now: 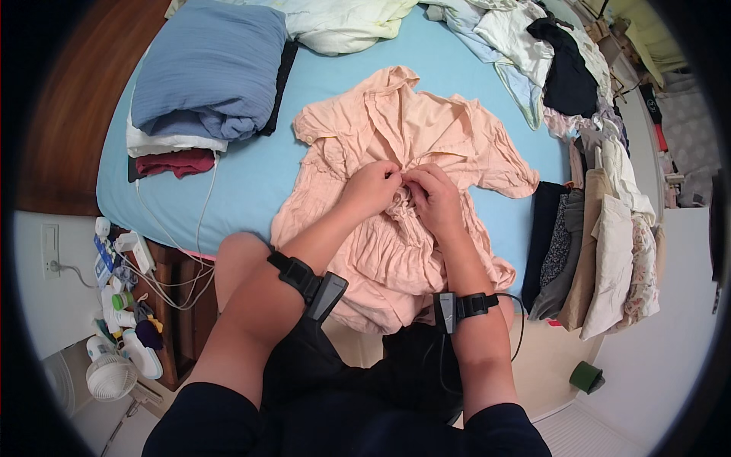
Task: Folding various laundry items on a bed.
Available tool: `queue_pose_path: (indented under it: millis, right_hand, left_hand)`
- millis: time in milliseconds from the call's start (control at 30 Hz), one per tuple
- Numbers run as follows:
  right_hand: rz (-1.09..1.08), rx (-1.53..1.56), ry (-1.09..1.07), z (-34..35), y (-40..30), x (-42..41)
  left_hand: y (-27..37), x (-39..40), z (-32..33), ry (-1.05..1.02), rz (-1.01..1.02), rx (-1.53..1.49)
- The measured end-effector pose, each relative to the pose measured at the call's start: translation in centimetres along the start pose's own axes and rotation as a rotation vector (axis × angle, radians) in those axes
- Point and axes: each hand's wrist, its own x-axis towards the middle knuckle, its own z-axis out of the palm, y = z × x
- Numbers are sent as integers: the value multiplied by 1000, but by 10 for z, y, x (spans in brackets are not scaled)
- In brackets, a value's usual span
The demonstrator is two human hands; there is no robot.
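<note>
A crumpled pink button-front garment (365,245) with short sleeves and a collar lies across the near edge of the bed, its lower part over the person's lap. My left hand (374,185) pinches the front of it near the waist. Close beside it, my right hand (432,191) pinches the other side of the same front opening. The fingertips nearly meet, and the small piece of cloth between them is mostly hidden. Black straps with grey devices sit on both forearms.
On the blue bed sheet (245,200), a folded blue blanket (208,68) tops a stack at left. Folded clothes (605,263) line the right edge, with loose clothes (514,45) beyond. White cables (200,228) run to a cluttered wooden nightstand (171,343). A small fan (111,377) stands lower left.
</note>
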Motion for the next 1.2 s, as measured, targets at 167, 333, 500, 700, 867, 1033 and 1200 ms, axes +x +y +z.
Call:
queue_pose_path:
  millis: [167,333,500,700,867,1033,1200]
  right_hand:
    - [-26,-6,9,4,0,1]
    - [-2,16,1,0,2,0]
    - [-48,-55,37,3,1,-1]
    - [-81,-84,79,5,1,-1]
    - [-78,-96,72,5,-1,-2]
    - [-63,-36,82,5,3,-2]
    - [-39,-19,68,5,4,-2]
  left_hand:
    - [-17,7,3,-71,-86,-204]
    - [-12,7,4,-94,-131,-283]
    - [-6,4,3,-55,-79,-367]
    - [0,1,0,-47,-59,-250]
    - [-9,4,1,-59,-8,-208]
    - [-11,7,0,-83,-68,-269]
    - [-3,2,-2,-63,-39,-225]
